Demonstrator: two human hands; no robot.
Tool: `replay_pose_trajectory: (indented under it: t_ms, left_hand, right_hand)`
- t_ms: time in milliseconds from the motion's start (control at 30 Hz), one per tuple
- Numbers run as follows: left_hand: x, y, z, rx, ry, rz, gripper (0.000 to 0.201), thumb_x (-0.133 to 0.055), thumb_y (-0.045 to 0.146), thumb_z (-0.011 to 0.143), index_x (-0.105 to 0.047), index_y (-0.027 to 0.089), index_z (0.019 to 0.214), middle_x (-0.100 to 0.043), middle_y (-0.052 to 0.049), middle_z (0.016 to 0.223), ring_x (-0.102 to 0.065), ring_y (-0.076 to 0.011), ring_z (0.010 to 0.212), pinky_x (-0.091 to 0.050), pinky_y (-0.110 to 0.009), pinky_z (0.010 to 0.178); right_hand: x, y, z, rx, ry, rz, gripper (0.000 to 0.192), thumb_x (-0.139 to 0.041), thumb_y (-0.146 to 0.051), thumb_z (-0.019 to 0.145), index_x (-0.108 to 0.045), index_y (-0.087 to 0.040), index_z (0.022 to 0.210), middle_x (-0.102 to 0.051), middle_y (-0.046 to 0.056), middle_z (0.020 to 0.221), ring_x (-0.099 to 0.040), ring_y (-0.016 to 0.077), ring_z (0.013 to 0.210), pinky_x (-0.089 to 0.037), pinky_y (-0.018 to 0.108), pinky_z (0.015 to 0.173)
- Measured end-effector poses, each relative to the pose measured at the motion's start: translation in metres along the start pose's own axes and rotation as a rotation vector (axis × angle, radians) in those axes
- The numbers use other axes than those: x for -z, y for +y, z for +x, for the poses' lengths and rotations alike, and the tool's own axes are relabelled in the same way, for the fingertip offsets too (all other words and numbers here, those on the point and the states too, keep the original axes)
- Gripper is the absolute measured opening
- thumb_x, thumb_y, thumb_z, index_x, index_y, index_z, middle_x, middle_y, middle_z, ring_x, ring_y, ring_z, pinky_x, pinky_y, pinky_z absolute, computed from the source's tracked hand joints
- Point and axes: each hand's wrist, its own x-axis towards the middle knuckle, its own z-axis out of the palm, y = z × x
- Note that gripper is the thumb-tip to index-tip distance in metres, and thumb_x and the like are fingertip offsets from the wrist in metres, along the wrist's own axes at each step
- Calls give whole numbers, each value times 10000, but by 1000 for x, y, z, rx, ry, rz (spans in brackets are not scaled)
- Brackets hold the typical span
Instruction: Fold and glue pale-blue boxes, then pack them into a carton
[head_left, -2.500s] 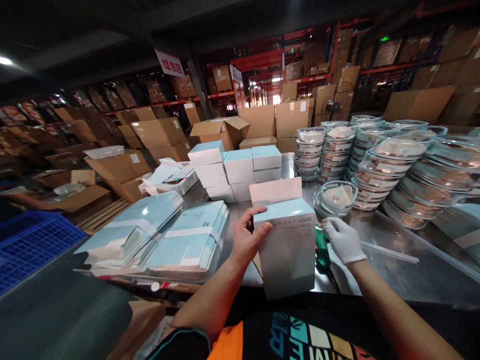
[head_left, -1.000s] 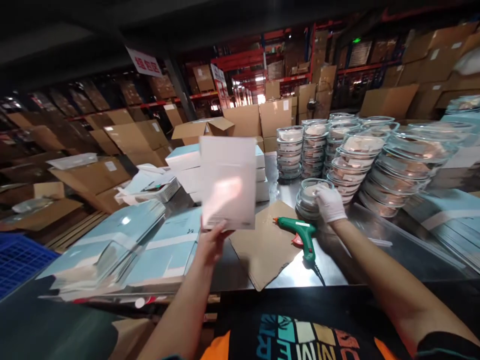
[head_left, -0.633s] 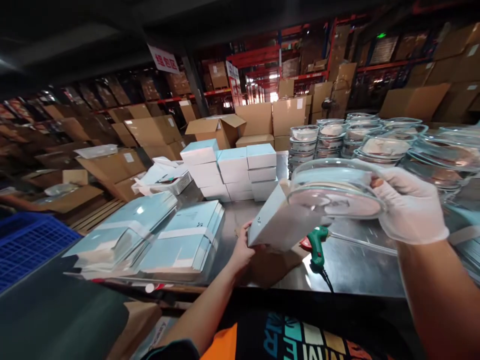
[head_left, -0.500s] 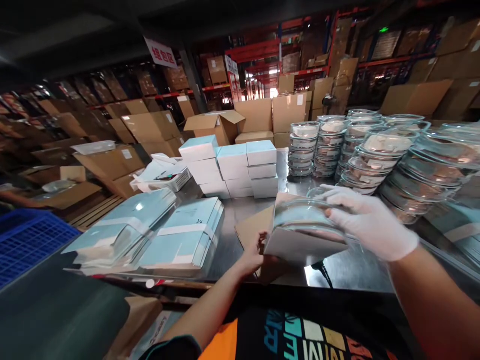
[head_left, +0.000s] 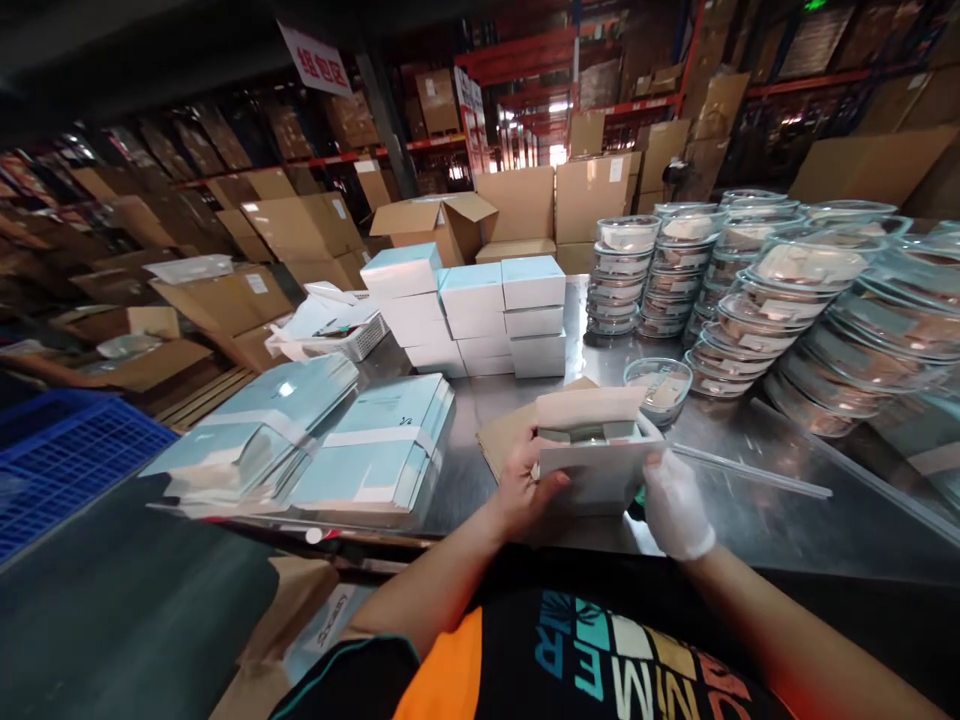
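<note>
In front of me I hold a small white carton with its top flaps raised. My left hand, bare, grips its left side, thumb on the near face. My right hand, in a white glove, is closed on the right end. Only a strip of the carton's inside shows, and I cannot make out its contents clearly. Just beyond the carton stands a single round glass bowl. A brown cardboard piece lies behind my left hand.
Stacked glass bowls fill the table's right side. Closed white and light-blue boxes are piled at the back. Strapped bundles of flat cartons lie left, near a white basket. A blue crate stands at far left.
The glass dish in the carton has gone down out of sight. My right hand has moved from the dish to the carton's right end. The carton is now more level.
</note>
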Motion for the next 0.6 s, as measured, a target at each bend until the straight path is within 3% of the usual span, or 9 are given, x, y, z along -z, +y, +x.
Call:
replay_pose_trajectory:
  t_ms: [100,167,300,400,467,533,600]
  left_hand:
    - [-12,0,4,14,169,-52,663,-693,790,920,-717,219,1257,-696,-158,1298,-672,-336,1241,-546,-484,1087]
    - [-13,-9,-1,14,214,-67,761,-739,817,866,-661,233,1347,-680,-158,1324,-664,-332,1255,-552,-471,1066]
    - [8,-23,-10,-59,40,61,675,-866,723,809,-719,233,1250,-705,-128,1200,-666,-326,1194,-536,-479,1061]
    - [32,-20,-10,-60,140,113,641,-853,692,842,-712,234,1268,-705,-109,1196,-671,-304,1145,-531,-457,1041]
    - [44,-16,-8,-37,232,136,626,-838,687,857,-698,237,1270,-707,-98,1194,-679,-294,1124,-531,-439,1025]
    - [50,-15,-7,-5,276,140,638,-832,704,851,-691,231,1255,-710,-94,1181,-691,-285,1093,-539,-418,992]
    - [50,-16,-7,21,282,128,671,-822,743,836,-688,220,1234,-714,-98,1163,-697,-283,1072,-546,-406,965]
  right_hand:
    - [-17,-3,17,-36,246,-61,466,-709,-599,858,-687,-238,1152,-778,112,1192,-712,352,1180,-572,544,1092]
    - [-20,-3,26,26,325,-94,463,-718,-471,790,-636,-247,1187,-760,99,1224,-708,324,1178,-549,534,1117]
    - [2,-1,35,96,208,-171,421,-627,-462,871,-616,-249,1234,-759,111,1214,-725,308,1134,-579,495,1042]
    - [28,9,42,17,64,-557,405,-567,-586,933,-685,-230,1084,-765,176,1165,-731,385,1132,-568,549,1015]
    - [40,25,46,-137,-57,-826,399,-677,-599,852,-689,-222,980,-769,211,1044,-751,433,1027,-572,566,928]
    - [45,44,49,-262,-93,-895,447,-813,-522,719,-681,-205,1004,-763,217,937,-761,439,908,-572,540,829]
    - [47,61,52,-266,-33,-810,582,-875,-444,608,-660,-181,1081,-762,219,904,-760,428,850,-569,504,749]
